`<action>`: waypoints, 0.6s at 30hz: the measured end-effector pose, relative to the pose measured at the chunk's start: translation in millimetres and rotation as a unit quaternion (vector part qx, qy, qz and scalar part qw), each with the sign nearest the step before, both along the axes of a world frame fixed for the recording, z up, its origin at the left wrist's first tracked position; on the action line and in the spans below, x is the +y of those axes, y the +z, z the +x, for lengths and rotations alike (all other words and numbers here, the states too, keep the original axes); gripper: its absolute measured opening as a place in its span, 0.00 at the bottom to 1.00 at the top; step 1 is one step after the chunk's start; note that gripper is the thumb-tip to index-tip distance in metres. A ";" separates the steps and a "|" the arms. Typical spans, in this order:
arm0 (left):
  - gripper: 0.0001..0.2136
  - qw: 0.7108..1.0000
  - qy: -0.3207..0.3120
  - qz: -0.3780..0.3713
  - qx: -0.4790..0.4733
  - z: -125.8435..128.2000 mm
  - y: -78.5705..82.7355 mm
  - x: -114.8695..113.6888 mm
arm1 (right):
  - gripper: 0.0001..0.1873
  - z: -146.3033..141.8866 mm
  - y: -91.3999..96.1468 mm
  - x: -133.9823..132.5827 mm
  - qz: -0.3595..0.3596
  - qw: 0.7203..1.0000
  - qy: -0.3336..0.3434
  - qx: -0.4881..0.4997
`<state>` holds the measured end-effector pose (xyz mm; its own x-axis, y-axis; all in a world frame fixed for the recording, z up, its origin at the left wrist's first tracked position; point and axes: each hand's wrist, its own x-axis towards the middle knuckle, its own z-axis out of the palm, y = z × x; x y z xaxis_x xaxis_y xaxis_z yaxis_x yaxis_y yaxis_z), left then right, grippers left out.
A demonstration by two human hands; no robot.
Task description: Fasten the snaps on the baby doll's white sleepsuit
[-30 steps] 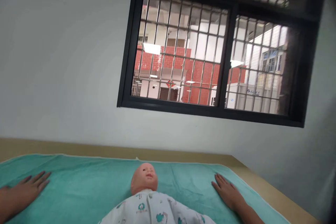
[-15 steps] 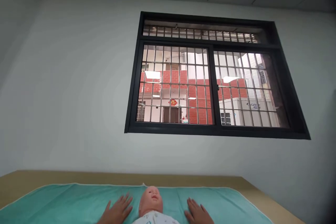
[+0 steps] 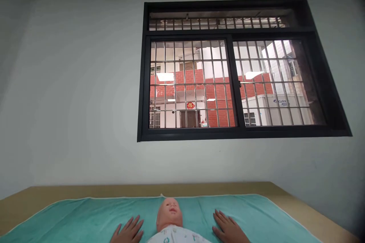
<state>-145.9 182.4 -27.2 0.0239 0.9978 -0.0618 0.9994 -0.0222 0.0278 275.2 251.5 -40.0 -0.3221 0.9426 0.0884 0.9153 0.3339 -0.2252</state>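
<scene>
A baby doll (image 3: 170, 214) in white printed clothes lies face up on a teal towel (image 3: 71, 220) at the bottom of the view. My left hand (image 3: 129, 231) rests flat on the towel just left of the doll's head, fingers spread and open. My right hand (image 3: 228, 228) lies flat on the towel just right of the head, also open. Neither hand holds anything. The doll's body below the chest is cut off by the frame edge.
The towel covers a tan table (image 3: 296, 207) that stands against a white wall. A black-framed barred window (image 3: 234, 79) fills the wall above, with red brick buildings outside.
Both hands moved inward from the towel's outer parts to lie close beside the doll's head. The camera tilted up, so more wall and ceiling show.
</scene>
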 end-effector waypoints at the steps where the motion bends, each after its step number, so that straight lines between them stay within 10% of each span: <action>1: 0.27 1.000 -0.002 0.006 0.008 -6.3 -3.2 -0.2 | 0.38 5.2 0.2 -1.0 0.004 1.000 0.001 0.002; 18: 0.25 0.996 0.064 0.062 0.018 -142.6 -53.2 14.9 | 0.40 178.0 -24.4 11.2 0.012 0.994 -0.099 0.045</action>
